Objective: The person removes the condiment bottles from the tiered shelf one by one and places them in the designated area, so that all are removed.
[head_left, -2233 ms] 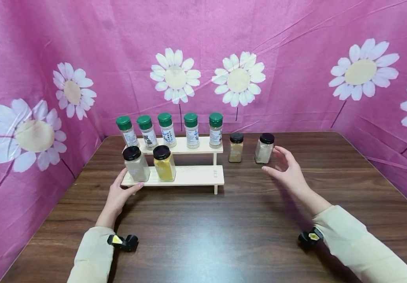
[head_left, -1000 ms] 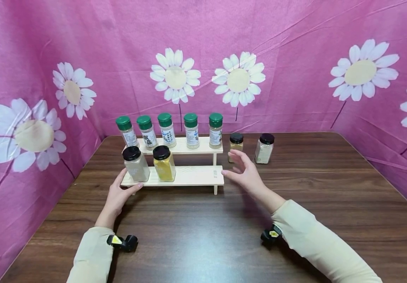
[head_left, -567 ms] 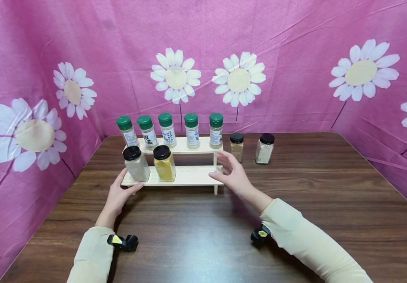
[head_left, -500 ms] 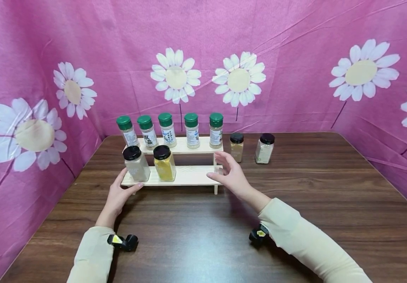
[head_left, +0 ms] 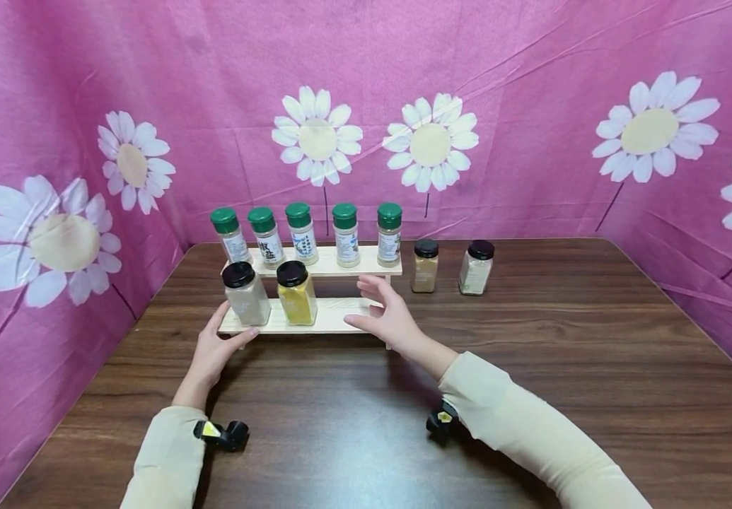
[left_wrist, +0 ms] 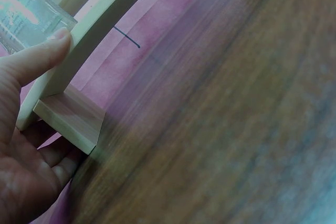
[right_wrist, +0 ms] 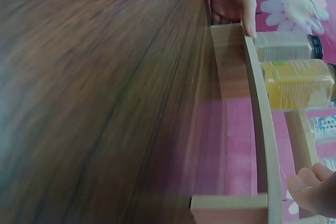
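My left hand (head_left: 209, 350) grips the left end of a two-tier wooden spice rack (head_left: 346, 324), thumb on the lower shelf's front edge and fingers around its side, as the left wrist view shows. Beside that thumb stands a black-lidded jar of greyish powder (head_left: 249, 304). To its right on the lower shelf is a black-lidded jar of yellow powder (head_left: 298, 300). My right hand (head_left: 391, 322) hovers at the lower shelf's right part, thumb and fingers spread with nothing between them. In the right wrist view, its fingertips (right_wrist: 304, 184) show near the rack's right end.
Several green-lidded shakers (head_left: 303, 240) line the upper shelf. Right of the rack, a black-lidded jar of brown powder (head_left: 425, 268) and a paler black-lidded jar (head_left: 477, 270) stand on the wooden table (head_left: 353, 424). Pink flowered cloth (head_left: 506, 170) hangs behind and at both sides.
My right hand has moved left, from beside the paler jar, past the brown one, to the lower shelf's right part. My left hand has stayed on the rack's left end.
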Demonstrator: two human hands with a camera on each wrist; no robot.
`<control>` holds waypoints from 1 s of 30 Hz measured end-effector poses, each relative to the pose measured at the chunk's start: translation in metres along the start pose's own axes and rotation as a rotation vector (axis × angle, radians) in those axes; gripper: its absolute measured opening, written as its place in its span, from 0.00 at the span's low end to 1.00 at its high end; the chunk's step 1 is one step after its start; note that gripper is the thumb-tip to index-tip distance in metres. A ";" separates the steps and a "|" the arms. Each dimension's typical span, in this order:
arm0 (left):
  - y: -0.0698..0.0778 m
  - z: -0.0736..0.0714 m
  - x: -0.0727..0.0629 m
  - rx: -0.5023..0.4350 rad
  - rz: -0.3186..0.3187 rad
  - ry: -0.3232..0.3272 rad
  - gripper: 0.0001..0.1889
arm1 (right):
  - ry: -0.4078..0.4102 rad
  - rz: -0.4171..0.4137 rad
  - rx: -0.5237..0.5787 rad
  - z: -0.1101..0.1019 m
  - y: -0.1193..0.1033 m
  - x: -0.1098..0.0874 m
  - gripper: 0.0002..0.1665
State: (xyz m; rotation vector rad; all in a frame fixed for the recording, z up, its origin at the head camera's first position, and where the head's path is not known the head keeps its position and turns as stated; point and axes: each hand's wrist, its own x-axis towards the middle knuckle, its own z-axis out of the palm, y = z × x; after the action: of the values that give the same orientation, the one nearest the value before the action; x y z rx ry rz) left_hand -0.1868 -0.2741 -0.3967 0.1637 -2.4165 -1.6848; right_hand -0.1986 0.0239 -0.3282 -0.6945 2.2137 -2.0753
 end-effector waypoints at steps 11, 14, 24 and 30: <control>0.001 0.001 0.000 -0.009 0.015 0.008 0.42 | -0.023 0.012 -0.037 0.019 0.026 0.019 0.37; 0.000 0.001 0.000 -0.009 0.016 0.012 0.42 | -0.041 0.004 -0.057 0.024 0.028 0.023 0.38; -0.003 0.002 0.000 -0.017 0.029 0.023 0.42 | -0.049 -0.012 -0.067 0.038 0.032 0.035 0.38; -0.002 0.001 0.000 -0.019 0.033 0.026 0.42 | -0.059 -0.001 -0.028 0.045 0.019 0.037 0.38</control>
State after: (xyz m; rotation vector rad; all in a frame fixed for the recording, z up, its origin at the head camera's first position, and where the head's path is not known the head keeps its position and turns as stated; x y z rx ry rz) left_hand -0.1874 -0.2736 -0.3993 0.1415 -2.3708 -1.6807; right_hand -0.2231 -0.0307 -0.3412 -0.7486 2.2153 -2.0009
